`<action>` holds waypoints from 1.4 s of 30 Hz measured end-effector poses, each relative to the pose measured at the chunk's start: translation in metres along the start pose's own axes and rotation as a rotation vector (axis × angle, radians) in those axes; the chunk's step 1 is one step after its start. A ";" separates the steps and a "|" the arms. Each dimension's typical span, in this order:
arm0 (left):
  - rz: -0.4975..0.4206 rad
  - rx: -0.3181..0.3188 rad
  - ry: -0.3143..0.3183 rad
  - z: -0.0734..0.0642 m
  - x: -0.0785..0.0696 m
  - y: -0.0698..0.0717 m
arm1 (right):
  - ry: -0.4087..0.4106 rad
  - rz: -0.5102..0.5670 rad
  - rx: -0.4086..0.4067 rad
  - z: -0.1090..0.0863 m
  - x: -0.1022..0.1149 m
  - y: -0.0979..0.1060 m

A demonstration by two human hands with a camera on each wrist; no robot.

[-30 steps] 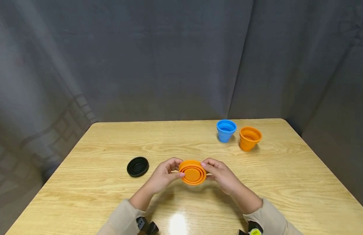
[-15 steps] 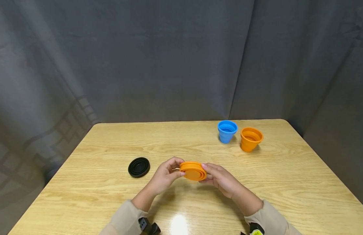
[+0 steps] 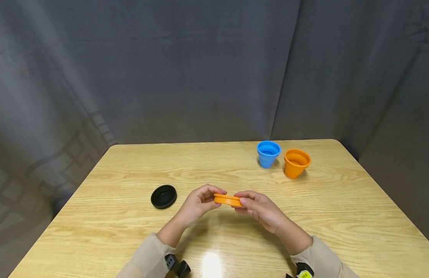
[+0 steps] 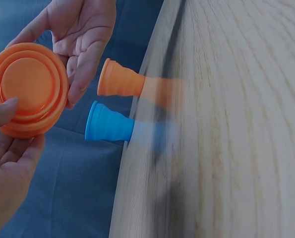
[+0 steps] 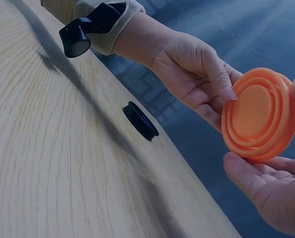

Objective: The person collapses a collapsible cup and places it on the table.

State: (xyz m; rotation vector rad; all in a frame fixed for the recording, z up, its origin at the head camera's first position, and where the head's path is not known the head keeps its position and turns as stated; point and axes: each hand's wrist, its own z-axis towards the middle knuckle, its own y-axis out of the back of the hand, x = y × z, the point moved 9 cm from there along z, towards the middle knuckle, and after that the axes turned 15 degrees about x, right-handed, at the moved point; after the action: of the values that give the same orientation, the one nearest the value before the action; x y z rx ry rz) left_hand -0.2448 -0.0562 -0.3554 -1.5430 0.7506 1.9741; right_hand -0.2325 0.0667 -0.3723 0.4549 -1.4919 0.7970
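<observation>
Above the table, both hands hold a collapsed orange folding cup (image 3: 229, 200), a flat disc of nested rings. My left hand (image 3: 197, 204) pinches its left edge, and in the left wrist view the thumb lies on the ringed face. On the opposite edge, my right hand (image 3: 261, 210) grips with thumb and fingers. From the head the cup appears almost edge-on; its ringed face (image 5: 253, 111) shows in the right wrist view. Left of the hands, a black collapsed cup (image 3: 164, 196) lies flat on the table.
Toward the back right of the wooden table (image 3: 114, 216) stand an expanded blue cup (image 3: 268, 154) and an expanded orange cup (image 3: 296, 164), both upright and close together. A grey curtain (image 3: 200, 69) hangs behind the table's far edge.
The orange collapsed cup has tipped from showing its ringed face to nearly edge-on in the head view. Both hands keep hold of it, with the right fingers shifted around its edge.
</observation>
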 end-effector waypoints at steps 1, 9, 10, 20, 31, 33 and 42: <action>0.000 0.008 -0.007 0.000 -0.001 -0.001 | -0.008 0.001 -0.016 -0.001 0.000 0.001; -0.023 0.028 -0.020 0.002 -0.002 -0.002 | 0.017 -0.015 -0.080 -0.004 0.004 0.006; -0.028 0.033 -0.015 0.002 -0.001 -0.003 | 0.026 -0.017 -0.082 -0.004 0.005 0.006; -0.030 0.084 0.062 0.001 0.001 -0.006 | 0.076 -0.053 -0.096 -0.006 0.010 0.008; 0.081 0.066 0.125 -0.001 0.002 -0.005 | 0.066 -0.136 -0.139 -0.002 0.010 0.008; 0.131 0.047 0.133 0.000 0.002 -0.004 | 0.063 -0.146 -0.142 -0.001 0.009 0.007; 0.307 0.010 0.182 -0.001 -0.021 -0.012 | 0.067 -0.202 -0.133 0.003 0.009 0.005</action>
State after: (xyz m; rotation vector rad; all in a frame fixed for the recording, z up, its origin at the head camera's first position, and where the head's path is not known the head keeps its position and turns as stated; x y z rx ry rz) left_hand -0.2312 -0.0490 -0.3367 -1.7016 1.1287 2.0542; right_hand -0.2387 0.0696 -0.3648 0.4665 -1.4016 0.5457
